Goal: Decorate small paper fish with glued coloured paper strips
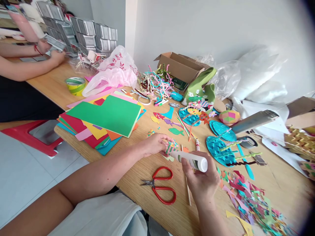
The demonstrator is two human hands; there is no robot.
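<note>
My left hand pinches a small striped, multicoloured paper cutout above the table. My right hand is wrapped round a white glue bottle, tilted so that its narrow end meets the cutout. Whether the tip touches the paper is too small to tell. Red-handled scissors lie nearer the table's front edge, left of a thin wooden stick. Beyond my hands lie a green paper fish, a purple one and a red one.
Coloured paper sheets are stacked at the left, near yellow-green tape. Blue decorated ovals and paper scraps lie right. Pipe cleaners and a cardboard box stand behind. A person's hands show far left.
</note>
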